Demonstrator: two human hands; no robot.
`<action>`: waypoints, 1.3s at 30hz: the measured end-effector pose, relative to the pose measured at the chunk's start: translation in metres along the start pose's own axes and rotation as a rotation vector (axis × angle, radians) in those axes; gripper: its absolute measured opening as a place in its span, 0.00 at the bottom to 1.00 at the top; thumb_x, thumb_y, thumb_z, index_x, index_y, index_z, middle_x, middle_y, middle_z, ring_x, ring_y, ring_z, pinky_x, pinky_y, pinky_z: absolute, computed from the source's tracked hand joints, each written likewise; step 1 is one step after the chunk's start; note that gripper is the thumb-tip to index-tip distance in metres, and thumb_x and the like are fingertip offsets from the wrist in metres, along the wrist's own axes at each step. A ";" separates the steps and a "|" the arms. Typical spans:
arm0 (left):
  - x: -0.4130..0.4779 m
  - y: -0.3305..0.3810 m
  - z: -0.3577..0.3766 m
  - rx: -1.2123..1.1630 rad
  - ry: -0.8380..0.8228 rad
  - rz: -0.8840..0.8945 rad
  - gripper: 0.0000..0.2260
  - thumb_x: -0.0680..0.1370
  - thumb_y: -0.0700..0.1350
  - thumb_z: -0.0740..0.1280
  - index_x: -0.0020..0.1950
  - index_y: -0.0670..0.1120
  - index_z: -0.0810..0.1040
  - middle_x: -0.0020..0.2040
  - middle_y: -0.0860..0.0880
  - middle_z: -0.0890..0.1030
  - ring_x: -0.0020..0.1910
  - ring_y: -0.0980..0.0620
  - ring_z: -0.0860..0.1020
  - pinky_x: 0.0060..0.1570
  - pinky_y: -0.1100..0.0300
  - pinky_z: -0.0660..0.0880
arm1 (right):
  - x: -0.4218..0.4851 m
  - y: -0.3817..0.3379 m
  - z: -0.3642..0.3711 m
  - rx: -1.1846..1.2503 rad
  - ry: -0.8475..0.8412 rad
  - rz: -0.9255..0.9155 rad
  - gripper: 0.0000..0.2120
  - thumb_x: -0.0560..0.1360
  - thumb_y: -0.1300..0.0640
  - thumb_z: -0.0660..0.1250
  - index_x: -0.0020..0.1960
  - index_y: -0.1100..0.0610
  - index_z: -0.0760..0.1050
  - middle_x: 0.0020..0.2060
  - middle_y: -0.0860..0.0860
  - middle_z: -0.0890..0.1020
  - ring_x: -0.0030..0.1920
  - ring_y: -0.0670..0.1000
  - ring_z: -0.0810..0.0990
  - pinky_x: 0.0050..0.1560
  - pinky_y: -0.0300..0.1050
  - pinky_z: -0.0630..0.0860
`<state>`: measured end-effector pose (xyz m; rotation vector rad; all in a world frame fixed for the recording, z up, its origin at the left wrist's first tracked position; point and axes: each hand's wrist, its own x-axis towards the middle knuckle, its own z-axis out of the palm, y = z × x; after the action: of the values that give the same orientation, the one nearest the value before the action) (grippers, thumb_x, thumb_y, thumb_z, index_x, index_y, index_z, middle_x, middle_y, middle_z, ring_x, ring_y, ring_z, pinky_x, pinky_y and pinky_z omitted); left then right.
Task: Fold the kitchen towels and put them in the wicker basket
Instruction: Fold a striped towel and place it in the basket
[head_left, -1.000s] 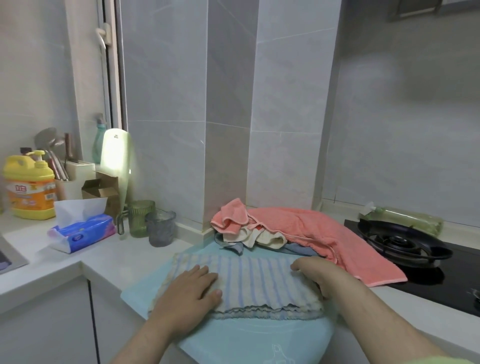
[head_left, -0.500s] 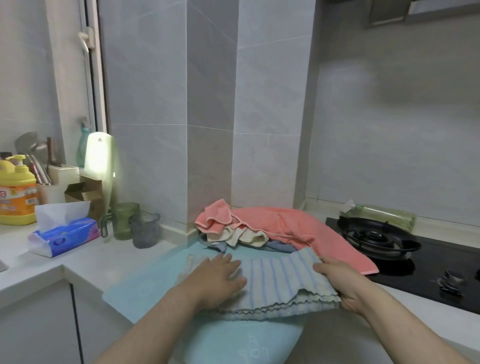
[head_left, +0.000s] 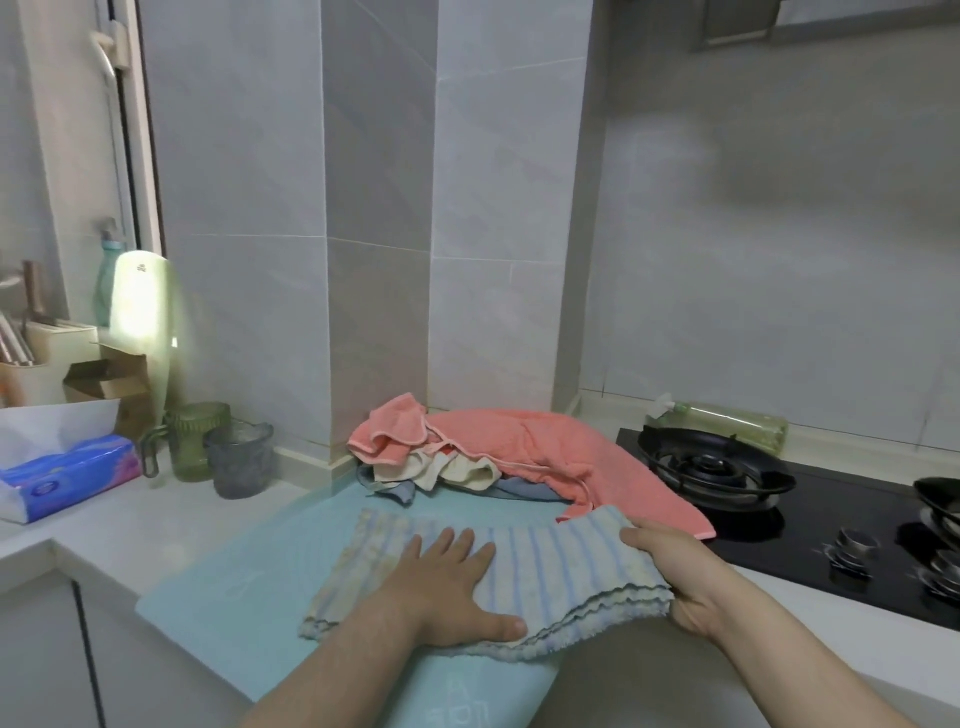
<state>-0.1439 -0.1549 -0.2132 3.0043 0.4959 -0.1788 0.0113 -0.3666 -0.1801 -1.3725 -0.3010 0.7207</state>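
Note:
A blue-striped kitchen towel (head_left: 566, 561), folded into several layers, lies on a light blue mat (head_left: 244, 587) at the counter's front edge. My left hand (head_left: 447, 582) rests flat on the towel's middle with fingers straight. My right hand (head_left: 675, 577) grips the towel's right end, thumb on top, and holds that end raised off the mat. Behind it sits a heap of unfolded towels: a pink one (head_left: 524, 441) on top, cream (head_left: 457, 470) and blue cloth under it. No wicker basket is in view.
A black gas stove (head_left: 717, 467) with knobs (head_left: 852, 545) fills the counter on the right, with a plastic bottle (head_left: 727, 415) behind it. On the left stand a tissue pack (head_left: 62, 473), two glass cups (head_left: 239, 460), a cardboard box and a utensil holder.
My right hand went from resting on the towel to gripping its right end and lifting it. My left hand slid toward the towel's middle. The view swung to the right.

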 end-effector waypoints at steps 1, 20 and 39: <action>-0.002 0.000 -0.001 -0.026 0.026 0.008 0.48 0.68 0.78 0.53 0.80 0.55 0.43 0.81 0.50 0.42 0.79 0.49 0.39 0.75 0.42 0.38 | 0.000 -0.004 0.003 0.010 0.005 -0.009 0.11 0.80 0.66 0.59 0.57 0.68 0.77 0.49 0.65 0.84 0.43 0.60 0.85 0.42 0.52 0.83; -0.053 -0.075 -0.026 -1.768 0.531 -0.422 0.14 0.84 0.48 0.58 0.47 0.39 0.74 0.36 0.41 0.75 0.33 0.46 0.75 0.34 0.57 0.76 | 0.031 0.023 0.214 -0.555 -0.170 -0.138 0.10 0.73 0.65 0.62 0.41 0.53 0.64 0.26 0.50 0.65 0.19 0.46 0.66 0.21 0.35 0.65; -0.034 -0.061 -0.037 -1.090 0.270 -0.304 0.19 0.75 0.36 0.66 0.64 0.50 0.76 0.60 0.46 0.77 0.33 0.57 0.72 0.30 0.66 0.68 | -0.021 0.071 0.118 -1.284 -0.084 -0.678 0.26 0.68 0.33 0.60 0.61 0.44 0.74 0.53 0.39 0.71 0.57 0.43 0.66 0.59 0.32 0.63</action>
<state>-0.1917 -0.1041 -0.1768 1.8800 0.7512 0.3691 -0.0944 -0.2855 -0.2200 -2.2218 -1.3804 -0.0862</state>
